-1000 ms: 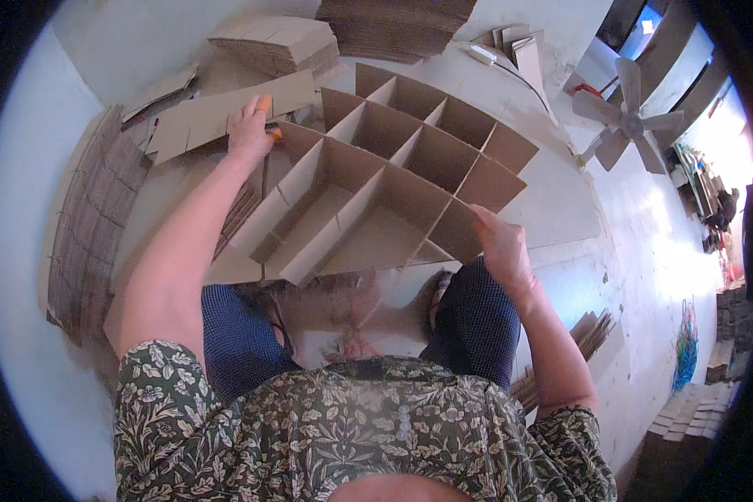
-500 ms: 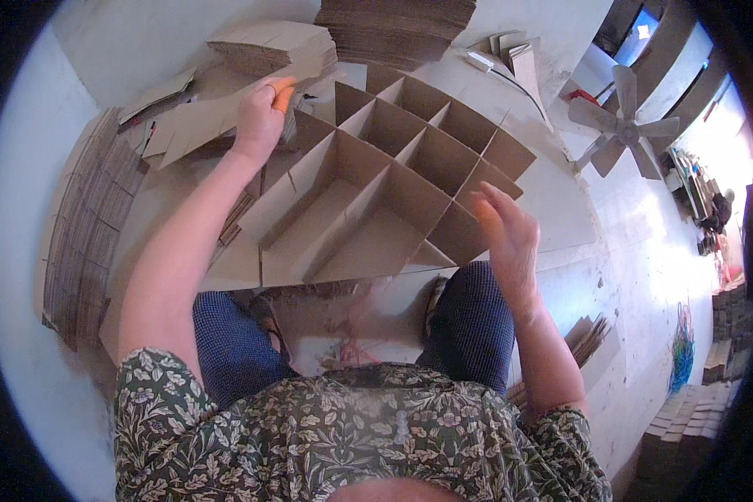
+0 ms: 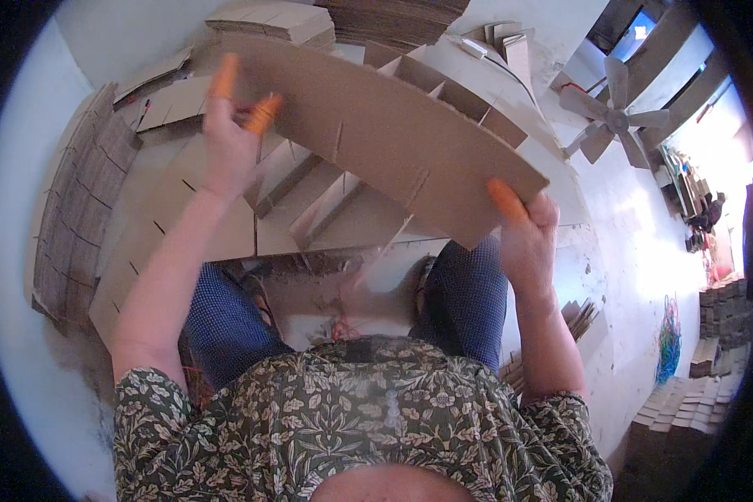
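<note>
Both hands grip one long slotted brown cardboard strip (image 3: pixel 393 138) by its ends.
Left hand (image 3: pixel 230 138) pinches the far end, right hand (image 3: pixel 527 230) the near; beneath lies the brown cardboard divider grid (image 3: pixel 309 201).

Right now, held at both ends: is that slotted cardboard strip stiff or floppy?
Probably fairly stiff: the strip spans between the left hand and right hand without sagging. Likely light, held by fingertips. Its slots may crease under twisting.

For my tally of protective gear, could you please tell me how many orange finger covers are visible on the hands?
3: two on the left hand, one raised and one against the slotted cardboard strip; one on the right hand, at the strip's lower end. More may be hidden behind the strip.
</note>
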Motion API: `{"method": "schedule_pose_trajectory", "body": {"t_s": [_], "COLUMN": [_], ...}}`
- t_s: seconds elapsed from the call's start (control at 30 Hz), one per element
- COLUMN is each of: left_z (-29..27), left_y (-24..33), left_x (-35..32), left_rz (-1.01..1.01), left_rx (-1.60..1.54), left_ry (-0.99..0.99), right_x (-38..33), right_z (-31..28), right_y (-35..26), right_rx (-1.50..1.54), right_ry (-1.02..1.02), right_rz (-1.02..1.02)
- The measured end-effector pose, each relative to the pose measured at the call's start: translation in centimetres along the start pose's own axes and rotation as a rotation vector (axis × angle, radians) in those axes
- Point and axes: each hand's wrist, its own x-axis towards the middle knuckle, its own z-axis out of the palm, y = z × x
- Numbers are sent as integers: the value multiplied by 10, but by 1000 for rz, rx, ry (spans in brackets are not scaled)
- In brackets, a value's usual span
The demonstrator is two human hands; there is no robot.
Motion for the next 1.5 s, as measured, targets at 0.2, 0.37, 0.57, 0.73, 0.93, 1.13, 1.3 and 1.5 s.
{"method": "schedule_pose_trajectory", "body": {"t_s": [0.2, 0.37, 0.57, 0.73, 0.93, 1.13, 1.3, 1.5], "left_z": [-6, -6, 5, 5, -10, -11, 4, 23], "left_y": [-56, -61, -95, -102, -24, 58, 85, 75], "left_x": [20, 16, -18, -27, -63, -124, -156, -157], "left_rz": [-601, -565, -754, -778, -240, 190, 161, 24], "left_rx": [-390, -454, -350, -421, -124, -12, -104, -189], "left_ry": [-279, -178, -357, -269, -6, -192, -488, -335], "right_x": [-33, -42, -48, -41, -45, -39, -45, -39], "right_z": [10, 10, 27, 26, 26, 21, 21, 20], "right_y": [-4, 9, 54, 52, 71, 52, 47, 41], "right_rx": [-81, -112, -182, -305, -258, -286, -432, -413], "right_ry": [20, -8, -57, -107, -93, -133, -178, -148], "right_rz": [27, -11, -5, -26, 125, 43, 4, -23]}}
